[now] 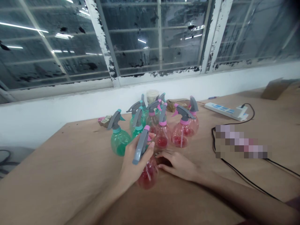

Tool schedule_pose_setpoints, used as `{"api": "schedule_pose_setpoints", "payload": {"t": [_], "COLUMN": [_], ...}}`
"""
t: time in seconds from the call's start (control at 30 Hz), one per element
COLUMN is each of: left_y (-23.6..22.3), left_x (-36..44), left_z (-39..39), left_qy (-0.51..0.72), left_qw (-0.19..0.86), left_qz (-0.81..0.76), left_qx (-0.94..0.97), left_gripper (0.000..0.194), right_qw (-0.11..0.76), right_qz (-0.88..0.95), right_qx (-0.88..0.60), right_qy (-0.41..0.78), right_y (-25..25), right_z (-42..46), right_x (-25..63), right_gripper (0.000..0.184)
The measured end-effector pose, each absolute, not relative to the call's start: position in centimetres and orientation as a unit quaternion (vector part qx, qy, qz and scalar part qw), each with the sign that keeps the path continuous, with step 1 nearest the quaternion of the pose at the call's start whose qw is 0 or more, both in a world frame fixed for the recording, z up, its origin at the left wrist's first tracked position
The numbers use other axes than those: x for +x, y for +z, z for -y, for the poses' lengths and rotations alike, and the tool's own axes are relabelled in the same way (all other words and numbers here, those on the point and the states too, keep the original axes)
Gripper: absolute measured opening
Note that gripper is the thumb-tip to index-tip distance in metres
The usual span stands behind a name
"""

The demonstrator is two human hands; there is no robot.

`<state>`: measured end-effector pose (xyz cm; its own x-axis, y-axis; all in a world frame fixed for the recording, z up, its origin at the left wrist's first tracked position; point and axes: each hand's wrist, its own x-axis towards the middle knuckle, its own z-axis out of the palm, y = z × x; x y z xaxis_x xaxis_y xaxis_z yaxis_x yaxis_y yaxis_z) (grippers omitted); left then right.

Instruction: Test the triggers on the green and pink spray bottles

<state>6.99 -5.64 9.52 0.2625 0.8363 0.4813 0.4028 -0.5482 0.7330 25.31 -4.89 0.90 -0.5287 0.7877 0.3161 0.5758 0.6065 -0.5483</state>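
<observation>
My left hand (133, 159) is wrapped round the neck of a pink spray bottle (147, 176) with a grey trigger head and red liquid inside. Close to that bottle's right side, my right hand (177, 164) rests low over the table with curved fingers parted from the thumb and nothing between them. Whether its fingertips touch the bottle I cannot tell. Just beyond the hands stand several more spray bottles: a green spray bottle (120, 142) at the left, a pink spray bottle (162, 136) in the middle and another pink spray bottle (180, 136) to the right.
A paper cup (152, 96) stands behind the bottles by the wall. At the right lie a white power strip (222, 110), a black cable (236, 171) and a blurred-out object (241, 141). Small boxes (104, 121) sit at the left, a cardboard piece (274, 89) far right.
</observation>
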Motion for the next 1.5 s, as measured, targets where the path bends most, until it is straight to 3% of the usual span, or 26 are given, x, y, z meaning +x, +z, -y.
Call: {"api": "schedule_pose_setpoints", "payload": {"t": [0.57,0.8,0.97,1.13,1.5], "left_y": [10.2,10.4,10.6,10.6,9.9], "left_x": [7.0,6.9,6.9,6.8,6.7], "left_z": [5.5,6.0,6.2,5.9,6.5], "left_qy": [0.435,0.411,0.401,0.392,0.412], "left_qw": [0.314,0.275,0.224,0.244,0.262], "left_qz": [-0.372,-0.421,-0.435,-0.42,-0.429], "left_qx": [0.757,0.76,0.775,0.781,0.76], "left_gripper": [0.018,0.013,0.019,0.013,0.032], "right_qw": [0.267,0.265,0.265,0.266,0.276], "right_qz": [0.855,0.856,0.858,0.86,0.854], "right_qx": [-0.399,-0.399,-0.399,-0.395,-0.396], "right_qy": [0.194,0.192,0.187,0.18,0.196], "right_y": [1.0,1.1,1.2,1.1,1.1], "right_z": [4.9,5.0,5.0,5.0,4.9], "right_x": [25.4,25.4,25.3,25.3,25.4], "right_gripper": [0.025,0.024,0.023,0.024,0.022]}}
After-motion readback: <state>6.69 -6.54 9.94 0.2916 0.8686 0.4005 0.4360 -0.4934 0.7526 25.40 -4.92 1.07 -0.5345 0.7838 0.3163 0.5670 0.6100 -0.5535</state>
